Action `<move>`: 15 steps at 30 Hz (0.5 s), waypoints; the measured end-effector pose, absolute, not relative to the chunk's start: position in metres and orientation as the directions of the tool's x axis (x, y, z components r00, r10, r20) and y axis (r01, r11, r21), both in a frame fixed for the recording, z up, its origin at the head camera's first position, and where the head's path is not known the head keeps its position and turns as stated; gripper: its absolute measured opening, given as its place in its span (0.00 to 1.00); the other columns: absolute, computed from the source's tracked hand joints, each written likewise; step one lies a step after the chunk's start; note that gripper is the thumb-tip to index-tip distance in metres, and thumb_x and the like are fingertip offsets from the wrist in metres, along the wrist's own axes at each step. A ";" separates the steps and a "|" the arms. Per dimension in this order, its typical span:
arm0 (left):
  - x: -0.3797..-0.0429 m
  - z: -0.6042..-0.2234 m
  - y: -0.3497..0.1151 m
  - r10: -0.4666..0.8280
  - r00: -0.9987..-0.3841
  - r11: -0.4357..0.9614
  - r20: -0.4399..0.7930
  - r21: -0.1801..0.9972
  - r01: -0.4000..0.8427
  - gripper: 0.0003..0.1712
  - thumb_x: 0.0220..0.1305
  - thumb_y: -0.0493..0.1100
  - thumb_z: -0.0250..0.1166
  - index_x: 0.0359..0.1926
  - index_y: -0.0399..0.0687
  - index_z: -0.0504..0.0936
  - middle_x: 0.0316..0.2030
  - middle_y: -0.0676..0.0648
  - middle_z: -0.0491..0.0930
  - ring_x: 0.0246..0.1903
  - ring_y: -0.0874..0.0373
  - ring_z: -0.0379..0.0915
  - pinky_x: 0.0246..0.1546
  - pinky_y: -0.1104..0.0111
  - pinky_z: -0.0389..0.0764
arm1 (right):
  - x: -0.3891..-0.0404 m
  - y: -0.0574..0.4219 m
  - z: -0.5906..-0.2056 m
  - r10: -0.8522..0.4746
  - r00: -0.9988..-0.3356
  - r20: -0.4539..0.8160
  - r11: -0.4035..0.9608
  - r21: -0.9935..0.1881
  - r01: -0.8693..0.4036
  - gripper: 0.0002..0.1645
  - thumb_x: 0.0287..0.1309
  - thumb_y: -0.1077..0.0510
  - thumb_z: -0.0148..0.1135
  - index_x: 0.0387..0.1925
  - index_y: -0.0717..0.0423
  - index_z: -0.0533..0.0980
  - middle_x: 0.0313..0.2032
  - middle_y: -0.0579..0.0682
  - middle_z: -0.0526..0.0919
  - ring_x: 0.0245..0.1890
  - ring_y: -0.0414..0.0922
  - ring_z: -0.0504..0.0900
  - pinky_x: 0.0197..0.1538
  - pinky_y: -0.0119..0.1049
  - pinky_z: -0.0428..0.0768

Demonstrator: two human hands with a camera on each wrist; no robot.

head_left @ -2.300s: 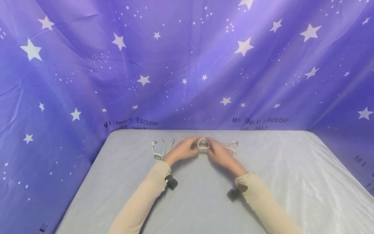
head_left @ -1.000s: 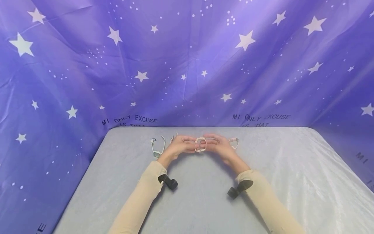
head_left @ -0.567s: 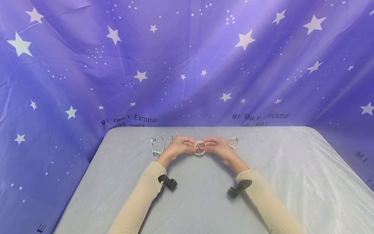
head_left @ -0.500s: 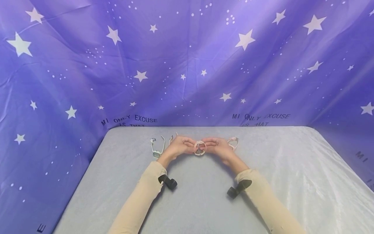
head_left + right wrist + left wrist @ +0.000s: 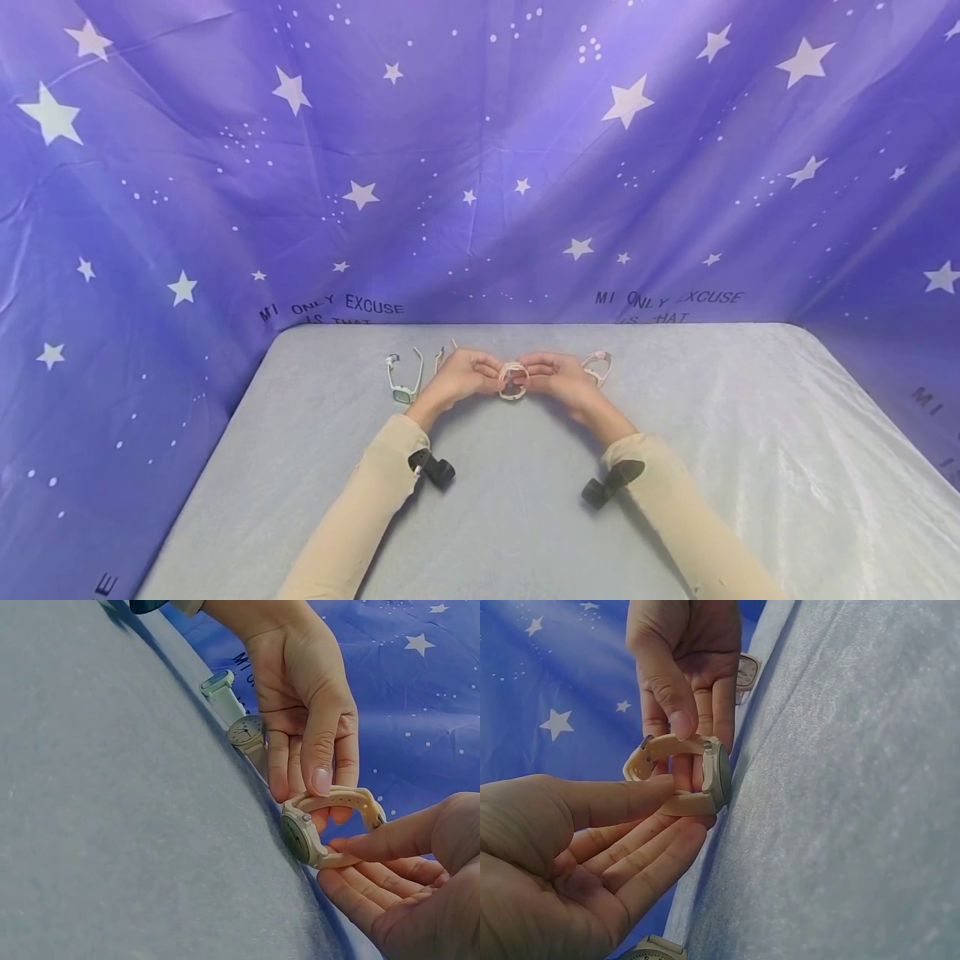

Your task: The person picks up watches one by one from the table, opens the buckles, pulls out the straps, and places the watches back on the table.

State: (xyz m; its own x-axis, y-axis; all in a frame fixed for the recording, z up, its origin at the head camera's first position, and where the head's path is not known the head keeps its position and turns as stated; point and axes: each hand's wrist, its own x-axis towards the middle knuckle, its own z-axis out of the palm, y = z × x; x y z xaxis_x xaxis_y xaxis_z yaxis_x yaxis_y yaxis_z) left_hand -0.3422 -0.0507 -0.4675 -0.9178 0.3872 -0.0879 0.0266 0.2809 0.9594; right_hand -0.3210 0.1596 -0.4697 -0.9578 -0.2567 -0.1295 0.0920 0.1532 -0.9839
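Note:
A beige wristwatch is held up between both hands above the far middle of the table, its strap curved into a loop. My left hand pinches one side of the strap between thumb and fingers. The other side is pinched by my right hand. In the right wrist view the round watch face is turned toward the table; the buckle shows at the strap's far side in the left wrist view. Whether the strap is fastened I cannot tell.
Left of the hands stand a mint-green watch and a round-dialled beige watch, the latter mostly behind the left hand in the head view. A pinkish watch stands just beyond the right hand. A purple star-printed curtain closes off the table's back.
Since the earliest frame the watch has been turned in the hands, and fingers on both hands have shifted their hold. Over the last half second hands and watch stay almost still.

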 end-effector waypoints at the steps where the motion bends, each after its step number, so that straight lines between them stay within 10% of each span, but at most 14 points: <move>1: -0.342 -0.467 -0.050 0.386 -0.919 0.290 -0.084 0.957 0.034 0.16 0.52 0.28 0.73 0.45 0.31 0.86 0.39 0.36 0.89 0.32 0.61 0.84 0.40 0.71 0.87 | -0.321 0.159 -0.469 -0.257 -0.958 -0.127 0.154 -0.984 0.089 0.28 0.58 0.70 0.67 0.60 0.72 0.73 0.52 0.67 0.85 0.46 0.44 0.88 0.55 0.33 0.85; 15: -0.339 -0.466 -0.049 0.406 -0.913 0.353 -0.041 0.929 0.115 0.14 0.52 0.31 0.74 0.42 0.36 0.87 0.38 0.39 0.89 0.32 0.60 0.84 0.35 0.72 0.86 | -0.321 0.162 -0.464 -0.268 -0.962 -0.043 0.293 -0.955 -0.039 0.30 0.59 0.63 0.71 0.61 0.68 0.75 0.55 0.65 0.84 0.53 0.54 0.86 0.59 0.43 0.84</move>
